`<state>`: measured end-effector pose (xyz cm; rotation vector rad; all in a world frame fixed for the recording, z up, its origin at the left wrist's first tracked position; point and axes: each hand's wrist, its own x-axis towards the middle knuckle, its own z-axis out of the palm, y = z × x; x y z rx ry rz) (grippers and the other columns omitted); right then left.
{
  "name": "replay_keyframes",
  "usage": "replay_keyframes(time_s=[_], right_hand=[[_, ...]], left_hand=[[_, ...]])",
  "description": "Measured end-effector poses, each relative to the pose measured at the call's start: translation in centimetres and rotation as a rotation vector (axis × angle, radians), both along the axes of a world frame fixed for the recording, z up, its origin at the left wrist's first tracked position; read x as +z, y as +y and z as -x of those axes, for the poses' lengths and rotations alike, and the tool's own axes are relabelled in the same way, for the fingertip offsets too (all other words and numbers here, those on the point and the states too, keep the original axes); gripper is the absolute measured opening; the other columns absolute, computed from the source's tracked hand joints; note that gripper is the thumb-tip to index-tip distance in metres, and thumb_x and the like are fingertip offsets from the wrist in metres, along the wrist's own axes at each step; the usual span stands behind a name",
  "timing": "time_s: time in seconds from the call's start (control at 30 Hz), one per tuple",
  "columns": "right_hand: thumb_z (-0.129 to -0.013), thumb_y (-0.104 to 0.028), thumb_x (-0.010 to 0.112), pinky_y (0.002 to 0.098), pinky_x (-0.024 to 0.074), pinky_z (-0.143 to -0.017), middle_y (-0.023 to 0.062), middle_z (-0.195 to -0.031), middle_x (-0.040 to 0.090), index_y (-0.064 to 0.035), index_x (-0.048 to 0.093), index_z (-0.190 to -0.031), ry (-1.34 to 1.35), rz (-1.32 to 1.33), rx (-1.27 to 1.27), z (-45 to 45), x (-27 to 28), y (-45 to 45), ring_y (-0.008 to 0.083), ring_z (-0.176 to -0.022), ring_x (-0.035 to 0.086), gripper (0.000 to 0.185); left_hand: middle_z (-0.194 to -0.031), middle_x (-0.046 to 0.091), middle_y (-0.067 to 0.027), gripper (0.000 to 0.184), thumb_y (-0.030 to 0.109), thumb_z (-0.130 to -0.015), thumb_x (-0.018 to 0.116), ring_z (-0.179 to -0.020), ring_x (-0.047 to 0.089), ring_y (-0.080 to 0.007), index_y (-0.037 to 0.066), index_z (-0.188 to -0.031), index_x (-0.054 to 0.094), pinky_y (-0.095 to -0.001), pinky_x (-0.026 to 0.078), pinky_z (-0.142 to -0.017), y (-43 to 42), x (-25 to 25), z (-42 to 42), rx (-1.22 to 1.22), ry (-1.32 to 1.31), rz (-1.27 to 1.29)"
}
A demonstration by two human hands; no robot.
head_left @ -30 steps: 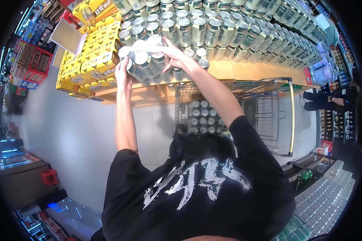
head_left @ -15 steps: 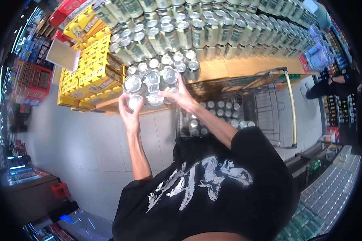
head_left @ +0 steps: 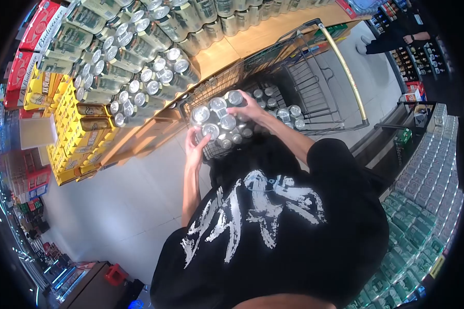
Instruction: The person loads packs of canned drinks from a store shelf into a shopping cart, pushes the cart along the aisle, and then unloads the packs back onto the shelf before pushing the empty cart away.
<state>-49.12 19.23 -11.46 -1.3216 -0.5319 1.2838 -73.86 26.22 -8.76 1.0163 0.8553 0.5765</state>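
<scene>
A pack of several beer cans (head_left: pixel 214 114), silver lids up and joined by a carry strip, is between my two hands over the shopping cart (head_left: pixel 310 77). My left hand (head_left: pixel 194 146) grips its near left corner, thumb against a can. Around the right end of the pack closes my right hand (head_left: pixel 250 109), with the thumb on top. More cans (head_left: pixel 291 114) stand inside the cart, some just below and beside the held pack. Whether the pack touches those cans I cannot tell.
Stacked can packs (head_left: pixel 123 56) fill the wooden display (head_left: pixel 219 54) at the back left. Yellow cartons (head_left: pixel 80 136) stand at its left end. Green and silver can stacks (head_left: pixel 412 221) are at the right. A person in dark clothes (head_left: pixel 397 38) stands at upper right.
Both hands have carried the can pack away from the display, over the cart. The view has turned to the right, so the display appears further left.
</scene>
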Motion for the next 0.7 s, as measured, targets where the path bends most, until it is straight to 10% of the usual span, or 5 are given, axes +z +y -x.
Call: replay_keyframes(time_s=[0.47,0.7], right_hand=[[-0.056,-0.035,0.089,0.0331,0.0445,-0.097,0.0184,-0.126,0.057,0.0018,0.039,-0.139,-0.389,0.534,-0.258,-14.8,-11.4,-5.3,0.0257,-0.114,0.057,0.103],[-0.056,-0.032,0.088,0.0347,0.0435,-0.098,0.0187,-0.126,0.058,-0.0038,0.048,-0.135,-0.461,0.647,-0.229,-18.7,-12.3,-7.2,0.0281,-0.115,0.056,0.092]], left_hand=[[-0.102,0.052,-0.0022,0.037,0.003,-0.075,0.064,-0.084,0.051,-0.0111,0.011,-0.107,0.046,-0.0290,0.035,-0.067,-0.2,-14.0,-17.6,-0.286,0.290,0.246],[-0.125,0.045,-0.0130,0.065,0.006,-0.074,0.065,-0.120,0.045,-0.0251,0.000,-0.131,0.035,-0.0423,0.040,-0.096,-2.8,-14.2,-21.9,-0.331,0.369,0.424]])
